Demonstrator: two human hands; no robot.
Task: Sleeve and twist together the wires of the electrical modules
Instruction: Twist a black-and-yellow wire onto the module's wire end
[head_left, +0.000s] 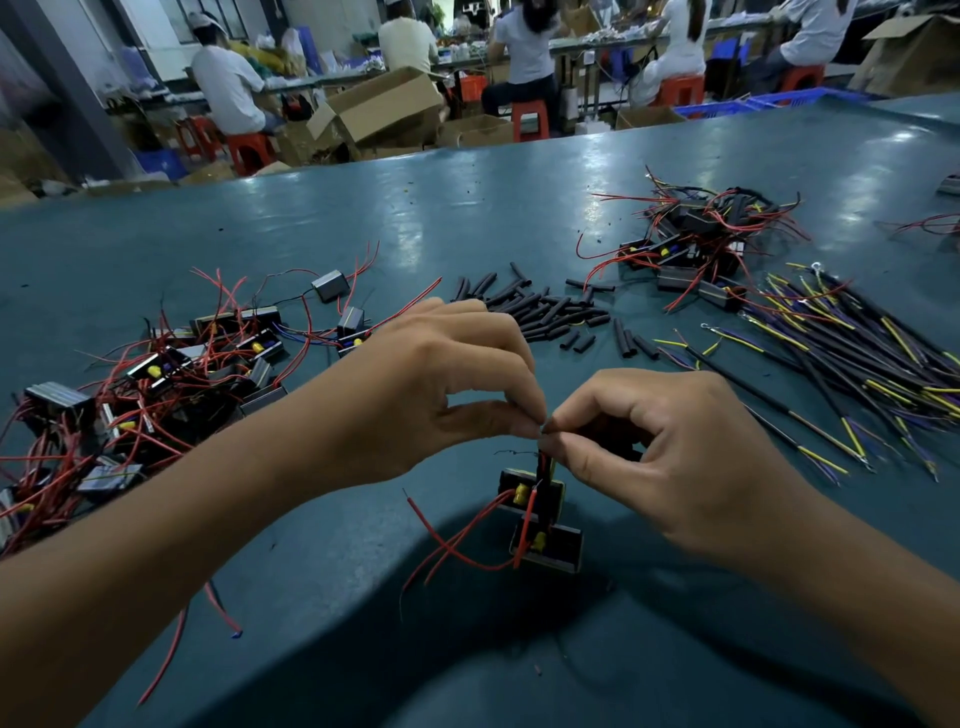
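My left hand (441, 384) and right hand (670, 447) each pinch the wire ends (543, 431) above two hanging modules (540, 519), near the worktop's (467, 208) near edge. Loose sleeves (550, 312) (black) lie mid-worktop; no containers on it.

One head-worn wide-angle view looks forward and down over a teal table (467, 218) from its near edge. It sits close above the left hand (431, 384) and right hand (670, 457), which meet just below the frame's centre, forearms entering from 7 and 5 o'clock. The table runs toward 12 o'clock, where seated workers (228, 83) appear far off. Straight edges bow near the borders. No second view exists to share any part.
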